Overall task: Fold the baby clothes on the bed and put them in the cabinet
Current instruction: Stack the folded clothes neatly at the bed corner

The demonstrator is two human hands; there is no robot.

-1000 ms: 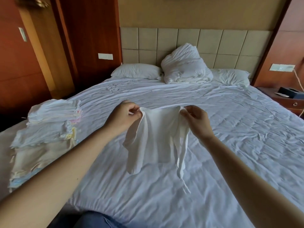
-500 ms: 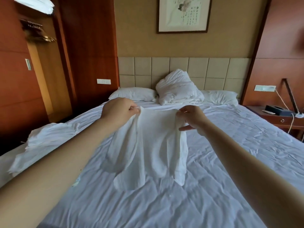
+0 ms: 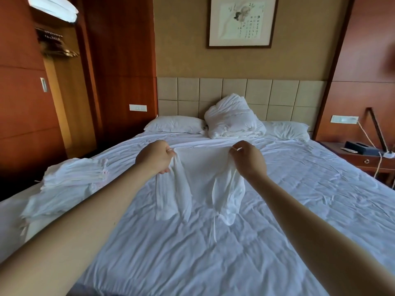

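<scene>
Head view. The baby garment [image 3: 199,174], white and thin, lay near the middle of the bed [image 3: 299,210], its top edge stretched taut between the two hands. The left hand [image 3: 155,159] pinched the shoulder at 9 o'clock of the garment. The right hand [image 3: 248,160] pinched the opposite shoulder at 3 o'clock, thumb against fingertips. Sleeves and a tie string trailed loosely toward 6 o'clock. The cloth appeared light, limp and easily creased, neither slippery nor fragile. It would hold no shape of its own, so a grip at paired corners or shoulder seams, kept under slight tension, seemed the best hold. A pile of folded clothes [image 3: 70,180] lay at 9 o'clock of the hands, near the bed's edge. A bundled duvet [image 3: 230,118] sat at 12 o'clock, against the headboard.

Compared with half a second earlier: the hands had moved farther apart and lower. The garment, then hanging with only its hem on the sheet, now rested mostly flat, and its body panel was spread wider
</scene>
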